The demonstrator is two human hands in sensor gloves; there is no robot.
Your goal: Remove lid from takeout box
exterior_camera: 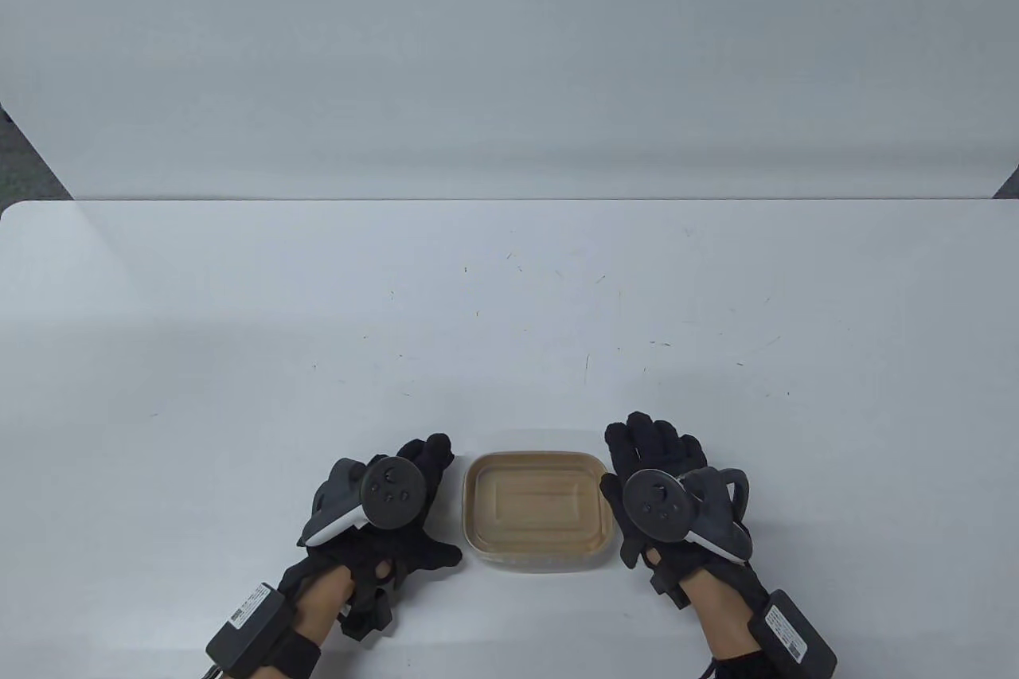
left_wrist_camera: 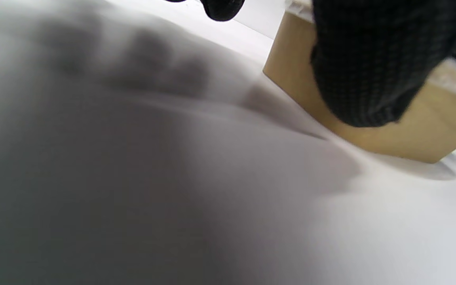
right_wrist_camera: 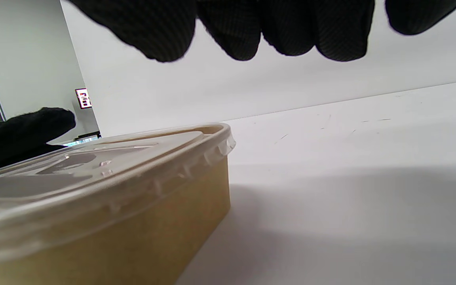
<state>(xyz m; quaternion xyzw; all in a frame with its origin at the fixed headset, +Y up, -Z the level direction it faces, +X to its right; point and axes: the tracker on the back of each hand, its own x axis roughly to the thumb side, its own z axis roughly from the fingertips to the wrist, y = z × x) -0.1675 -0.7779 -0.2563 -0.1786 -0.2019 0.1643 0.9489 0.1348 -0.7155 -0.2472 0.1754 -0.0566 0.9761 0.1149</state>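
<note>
A tan takeout box (exterior_camera: 538, 510) with a clear plastic lid (exterior_camera: 535, 502) sits near the table's front edge; the lid is seated on the box. My left hand (exterior_camera: 398, 488) lies just left of the box, fingers extended, holding nothing. My right hand (exterior_camera: 657, 472) lies just right of it, fingers extended, holding nothing. The left wrist view shows the box's brown wall (left_wrist_camera: 374, 130) behind a gloved finger (left_wrist_camera: 366, 67). The right wrist view shows the lid's rim (right_wrist_camera: 164, 170) and box wall (right_wrist_camera: 133, 245) below my fingertips (right_wrist_camera: 291, 31), with a gap between them.
The white table (exterior_camera: 509, 329) stretches away behind the box, with small scuff marks. A white wall panel stands at the table's far edge.
</note>
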